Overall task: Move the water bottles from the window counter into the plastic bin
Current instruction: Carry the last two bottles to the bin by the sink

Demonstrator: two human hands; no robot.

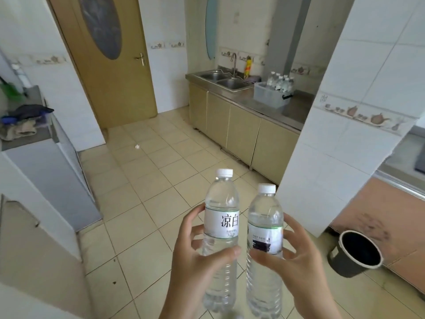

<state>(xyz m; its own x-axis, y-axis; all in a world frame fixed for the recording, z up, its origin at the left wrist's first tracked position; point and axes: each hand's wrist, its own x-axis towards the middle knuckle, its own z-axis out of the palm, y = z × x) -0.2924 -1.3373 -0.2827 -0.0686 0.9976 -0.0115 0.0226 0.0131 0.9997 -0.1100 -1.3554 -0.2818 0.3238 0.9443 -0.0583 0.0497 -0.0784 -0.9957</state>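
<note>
two capped water bottles are carried upright: one [220, 229] gripped by the left hand [197, 256], one [264, 238] by the right hand [296, 259]. at one o'clock, the plastic bin [270, 95] already holds several bottles [280, 82]; these two are judged still undelivered.

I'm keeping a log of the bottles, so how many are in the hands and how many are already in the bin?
Bottles in hands: 2, the left bottle and the right bottle
Bottles in the plastic bin: about 5 caps show, exact count unclear
Total: about 7
</note>
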